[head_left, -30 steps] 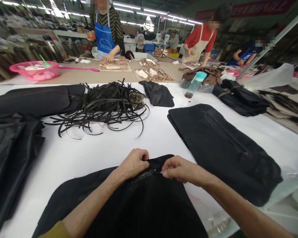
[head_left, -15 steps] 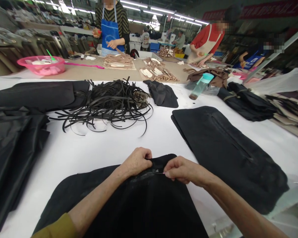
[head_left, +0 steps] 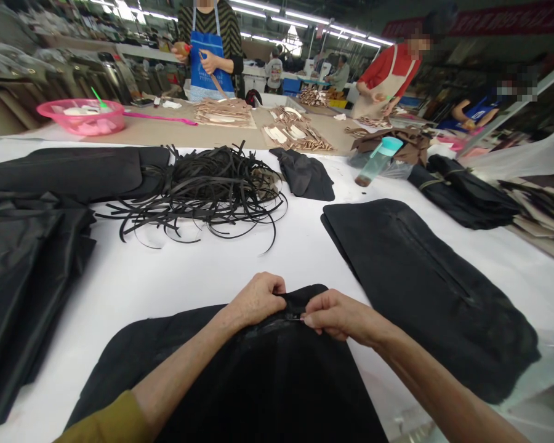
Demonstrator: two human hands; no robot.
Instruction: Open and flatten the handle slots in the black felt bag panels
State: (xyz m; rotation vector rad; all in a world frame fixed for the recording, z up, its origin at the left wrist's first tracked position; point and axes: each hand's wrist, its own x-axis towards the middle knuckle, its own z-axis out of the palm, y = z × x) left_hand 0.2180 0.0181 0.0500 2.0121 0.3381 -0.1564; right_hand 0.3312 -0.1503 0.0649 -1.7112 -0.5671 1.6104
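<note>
A black fabric panel [head_left: 268, 381] with rounded corners lies in front of me on the white tabletop [head_left: 203, 271]. My left hand [head_left: 257, 299] is closed on its far part, pinching up a fold beside a slit. Close to its right, my right hand [head_left: 339, 317] pinches a thin, light-coloured pointed tool, whose kind I cannot make out. The tip of this tool is at the slit, between the two hands. On the right rests a stack of similar black panels [head_left: 410, 277], the top one with a long slit.
A tangle of black strips [head_left: 216, 184] lies ahead, near a small black piece [head_left: 305, 175] and a teal-lidded bottle [head_left: 378, 161]. Black material [head_left: 23, 271] covers the left side. Beyond are a pink basin [head_left: 83, 120] and people in aprons.
The tool's tip has shifted slightly at the slit, and the fold beside it sits a little differently. Both hands keep their grip. The whole view has drifted slightly.
</note>
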